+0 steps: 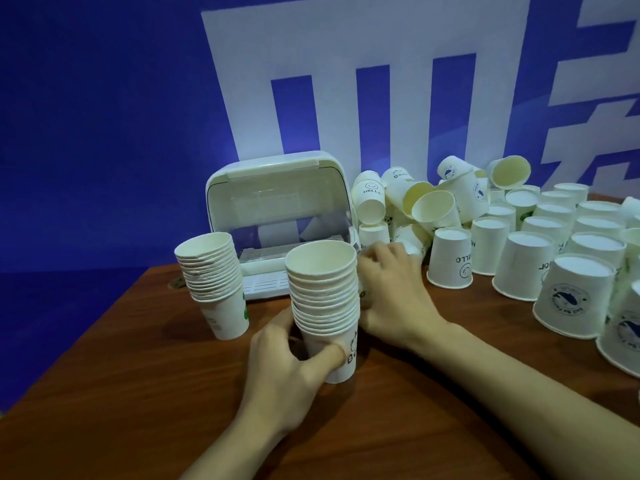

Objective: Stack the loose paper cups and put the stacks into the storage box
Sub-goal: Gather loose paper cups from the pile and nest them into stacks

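Gripping cup stack (323,299): left hand (287,358) curled.

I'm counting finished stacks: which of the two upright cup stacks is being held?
The nearer stack, in front of the storage box: the left hand grips its bottom cup. The other stack, farther left, stands untouched.

Exhibition-style booth; blue logo backdrop (346,98); wooden table (138,393)

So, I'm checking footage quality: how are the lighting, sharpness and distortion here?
Head view: dim, blue-tinted light; soft overall, so print on the held stack blurs; the right hand looks slightly smeared; wide-angle bending tilts the upside-down cups at the right edge; no harsh glare on the storage box.
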The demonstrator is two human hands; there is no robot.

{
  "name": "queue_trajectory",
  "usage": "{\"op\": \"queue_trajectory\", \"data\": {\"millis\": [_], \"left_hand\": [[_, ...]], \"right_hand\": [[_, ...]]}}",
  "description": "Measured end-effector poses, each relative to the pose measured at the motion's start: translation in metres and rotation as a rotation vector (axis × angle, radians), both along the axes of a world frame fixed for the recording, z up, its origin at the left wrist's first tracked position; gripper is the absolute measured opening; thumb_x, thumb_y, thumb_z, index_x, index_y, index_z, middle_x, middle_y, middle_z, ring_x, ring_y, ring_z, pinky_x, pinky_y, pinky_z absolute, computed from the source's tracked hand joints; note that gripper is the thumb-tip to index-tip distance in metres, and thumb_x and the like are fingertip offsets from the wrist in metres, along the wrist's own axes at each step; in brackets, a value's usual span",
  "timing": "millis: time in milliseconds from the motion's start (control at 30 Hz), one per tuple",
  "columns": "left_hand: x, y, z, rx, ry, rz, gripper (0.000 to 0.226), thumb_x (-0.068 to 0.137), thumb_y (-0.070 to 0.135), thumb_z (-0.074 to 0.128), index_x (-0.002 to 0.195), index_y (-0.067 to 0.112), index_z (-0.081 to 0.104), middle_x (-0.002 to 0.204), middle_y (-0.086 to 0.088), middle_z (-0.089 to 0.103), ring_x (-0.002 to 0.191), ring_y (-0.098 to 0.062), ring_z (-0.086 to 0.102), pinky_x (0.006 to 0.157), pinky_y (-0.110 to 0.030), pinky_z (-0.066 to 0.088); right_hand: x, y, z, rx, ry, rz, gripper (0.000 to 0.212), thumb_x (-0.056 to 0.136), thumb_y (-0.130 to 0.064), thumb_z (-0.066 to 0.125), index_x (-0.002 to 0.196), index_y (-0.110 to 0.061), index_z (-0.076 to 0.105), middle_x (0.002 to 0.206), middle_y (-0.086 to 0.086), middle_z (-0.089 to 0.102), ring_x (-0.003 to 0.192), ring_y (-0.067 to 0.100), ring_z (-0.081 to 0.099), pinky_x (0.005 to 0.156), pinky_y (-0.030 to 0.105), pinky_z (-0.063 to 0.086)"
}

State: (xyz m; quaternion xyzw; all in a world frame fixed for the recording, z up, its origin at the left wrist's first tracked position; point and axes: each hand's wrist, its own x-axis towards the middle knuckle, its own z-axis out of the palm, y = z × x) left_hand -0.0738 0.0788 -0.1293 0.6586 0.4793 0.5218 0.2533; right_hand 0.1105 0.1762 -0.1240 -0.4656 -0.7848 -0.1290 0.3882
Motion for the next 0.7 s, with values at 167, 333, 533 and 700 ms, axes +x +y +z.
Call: {"op": "queue_trajectory", "data": {"millis": [167, 333, 533, 700], "left_hand": [[0.001, 0.0, 0.002, -0.065, 0.032, -0.091, 0.047, 0.067, 0.051, 0.076, 0.11, 0.035, 0.074, 0.108, 0.019, 0.078, 0.102, -0.005, 0.071, 0.081, -0.019, 0.055], [0.004, 0.001, -0.001, -0.06, 0.083, -0.159, 0.048, 0.074, 0.043, 0.081, 0.12, 0.034, 0.071, 0.117, 0.017, 0.077, 0.111, -0.006, 0.071, 0.09, -0.022, 0.055], [0.004, 0.002, 0.0, -0.047, 0.084, -0.173, 0.055, 0.076, 0.046, 0.084, 0.127, 0.032, 0.069, 0.122, 0.015, 0.076, 0.116, -0.007, 0.071, 0.096, -0.027, 0.056], [0.003, 0.001, 0.0, -0.053, 0.084, -0.177, 0.058, 0.075, 0.047, 0.085, 0.129, 0.034, 0.068, 0.123, 0.017, 0.076, 0.116, -0.005, 0.07, 0.094, -0.022, 0.056]], "right_hand": [[0.023, -0.022, 0.052, -0.008, 0.775, 0.107, 0.051, 0.068, -0.059, 0.072, 0.103, -0.022, 0.066, 0.096, -0.004, 0.068, 0.089, 0.012, 0.061, 0.078, 0.024, 0.047], [0.018, -0.057, 0.084, -0.04, 0.977, 0.395, 0.045, 0.081, -0.05, 0.071, 0.11, -0.016, 0.067, 0.099, -0.001, 0.072, 0.096, 0.015, 0.068, 0.082, 0.038, 0.057], [0.0, -0.071, 0.08, -0.122, 0.75, 0.4, 0.055, 0.074, -0.061, 0.068, 0.115, -0.025, 0.066, 0.1, -0.013, 0.07, 0.099, 0.004, 0.065, 0.078, 0.014, 0.044], [0.002, -0.07, 0.077, -0.13, 0.699, 0.413, 0.063, 0.073, -0.065, 0.065, 0.122, -0.024, 0.063, 0.109, -0.015, 0.068, 0.104, 0.0, 0.062, 0.079, 0.007, 0.041]]}}
